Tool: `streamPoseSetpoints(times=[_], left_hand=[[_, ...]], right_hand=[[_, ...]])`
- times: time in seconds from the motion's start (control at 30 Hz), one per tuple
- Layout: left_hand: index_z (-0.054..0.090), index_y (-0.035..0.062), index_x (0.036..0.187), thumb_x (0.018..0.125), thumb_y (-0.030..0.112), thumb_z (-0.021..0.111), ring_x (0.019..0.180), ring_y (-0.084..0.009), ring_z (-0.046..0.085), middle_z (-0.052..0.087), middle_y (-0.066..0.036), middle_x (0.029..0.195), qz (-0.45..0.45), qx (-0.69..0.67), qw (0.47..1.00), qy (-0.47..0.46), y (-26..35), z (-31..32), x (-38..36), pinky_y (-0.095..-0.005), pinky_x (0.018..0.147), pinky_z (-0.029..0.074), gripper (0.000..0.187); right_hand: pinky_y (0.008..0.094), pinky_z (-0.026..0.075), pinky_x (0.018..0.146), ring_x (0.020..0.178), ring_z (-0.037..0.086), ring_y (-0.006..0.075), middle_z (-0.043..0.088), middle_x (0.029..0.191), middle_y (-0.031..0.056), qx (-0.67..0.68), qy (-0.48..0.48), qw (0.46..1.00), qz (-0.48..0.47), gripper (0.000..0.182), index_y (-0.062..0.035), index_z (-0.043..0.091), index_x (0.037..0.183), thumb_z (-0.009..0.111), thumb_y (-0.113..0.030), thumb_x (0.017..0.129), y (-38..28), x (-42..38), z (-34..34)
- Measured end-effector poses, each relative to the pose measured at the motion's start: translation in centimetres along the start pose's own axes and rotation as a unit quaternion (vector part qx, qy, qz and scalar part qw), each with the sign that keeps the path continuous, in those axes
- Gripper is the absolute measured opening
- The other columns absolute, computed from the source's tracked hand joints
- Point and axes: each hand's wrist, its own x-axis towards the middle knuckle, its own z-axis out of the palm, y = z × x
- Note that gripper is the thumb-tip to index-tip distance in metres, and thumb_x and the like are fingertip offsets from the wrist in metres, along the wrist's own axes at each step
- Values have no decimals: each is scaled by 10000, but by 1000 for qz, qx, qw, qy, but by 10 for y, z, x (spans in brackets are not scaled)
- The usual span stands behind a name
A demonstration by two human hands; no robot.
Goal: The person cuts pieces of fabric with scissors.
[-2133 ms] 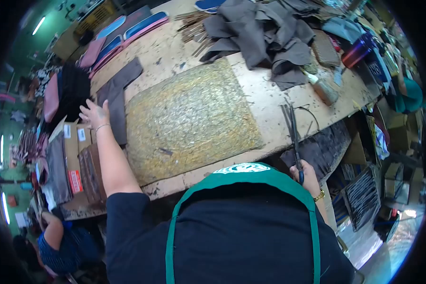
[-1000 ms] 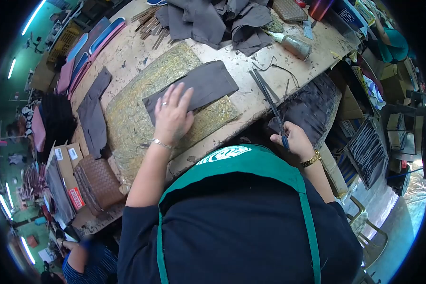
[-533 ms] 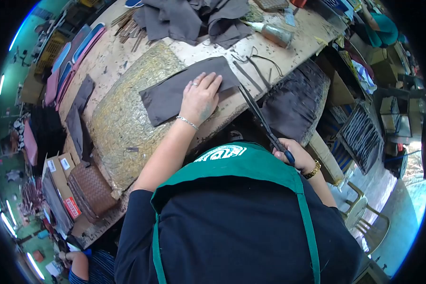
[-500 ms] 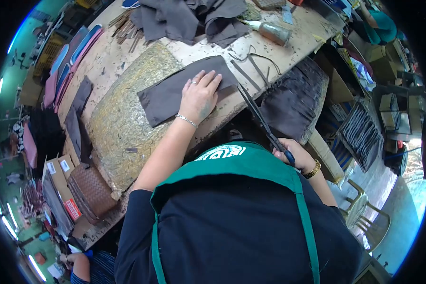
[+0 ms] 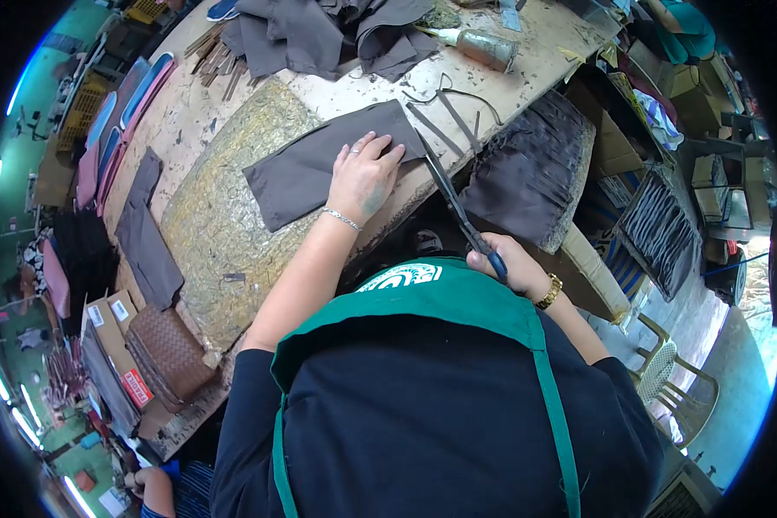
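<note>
My left hand (image 5: 367,175) lies flat, fingers stretched out, on a folded piece of dark grey-brown fabric (image 5: 298,168). That fabric rests partly on a worn, yellowish board (image 5: 224,216) and partly on the pale table. In my right hand (image 5: 516,261), wrapped round the handles, is a long pair of scissors (image 5: 454,201). Its blades point up and left, and their tips are at the right edge of the fabric beside my left fingertips. Thin dark strips (image 5: 436,128) lie just beyond that edge.
A heap of dark fabric (image 5: 302,39) and a glue bottle (image 5: 485,49) lie at the table's far side. A brown woven bag (image 5: 168,358) stands at the left. Below the right edge is a tray of dark fabric (image 5: 527,181); a chair (image 5: 665,371) stands beyond.
My right hand has moved left and slightly up with the scissors, bringing the blade tips to the fabric's edge. My left hand stays on the fabric. The view has shifted slightly.
</note>
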Motion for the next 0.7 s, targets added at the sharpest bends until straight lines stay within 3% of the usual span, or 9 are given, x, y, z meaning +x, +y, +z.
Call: streamPoseSetpoints(times=[0.1, 0.17, 0.37, 0.7], left_hand=[[606, 155, 954, 738, 174, 574, 1078, -239, 473, 544, -41, 1072, 1, 4, 1000, 5, 3, -1, -1, -487, 851, 400, 218], [606, 154, 953, 739, 175, 573, 1076, -239, 475, 545, -42, 1068, 3, 4, 1000, 11, 3, -1, -2, -488, 848, 402, 218], [598, 161, 974, 739, 178, 572, 1090, -239, 462, 533, -43, 1085, 4, -3, 1000, 21, 2, 2, -2, -494, 859, 390, 236], [595, 192, 999, 743, 157, 580, 1078, -243, 475, 540, -46, 1080, 1, -2, 999, 34, 2, 4, -3, -454, 863, 382, 259]], right_hand=[[178, 328, 465, 530, 359, 16, 420, 596, -62, 20, 17, 1000, 9, 501, -55, 474, 765, 561, -549, 743, -4, 4, 6], [211, 381, 455, 501, 449, 60, 482, 562, -20, 50, 50, 997, 40, 514, -35, 525, 725, 640, -534, 682, -6, 7, 6], [214, 389, 458, 501, 453, 60, 492, 564, -13, 13, 58, 998, -2, 516, -27, 534, 720, 637, -532, 686, -4, 5, 7], [219, 369, 440, 480, 428, 53, 476, 520, -1, -21, 111, 993, 29, 514, -28, 515, 645, 647, -523, 681, 0, 7, 15]])
